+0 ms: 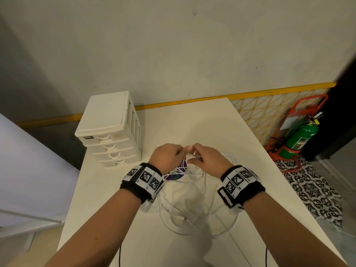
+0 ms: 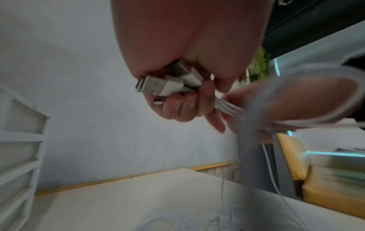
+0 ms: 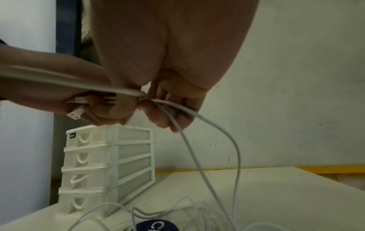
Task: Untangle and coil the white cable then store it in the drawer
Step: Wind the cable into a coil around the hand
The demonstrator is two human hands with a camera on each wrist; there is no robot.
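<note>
A tangle of white cable (image 1: 185,207) lies in loose loops on the white table (image 1: 240,151) below my wrists. My left hand (image 1: 169,155) grips a bundle of white USB plugs (image 2: 164,84) in its curled fingers, a little above the table. My right hand (image 1: 208,157) meets it fingertip to fingertip and pinches the cable strands (image 3: 171,107) just beside the plugs; the strands hang from it down to the tangle. The white four-drawer unit (image 1: 113,130) stands at the table's back left, all drawers closed (image 3: 94,165).
A round purple sticker or disc (image 1: 176,174) lies under the cable between my wrists. The table's right edge drops to a patterned floor, where a green fire extinguisher (image 1: 300,139) sits in a red stand. A wall runs behind the table.
</note>
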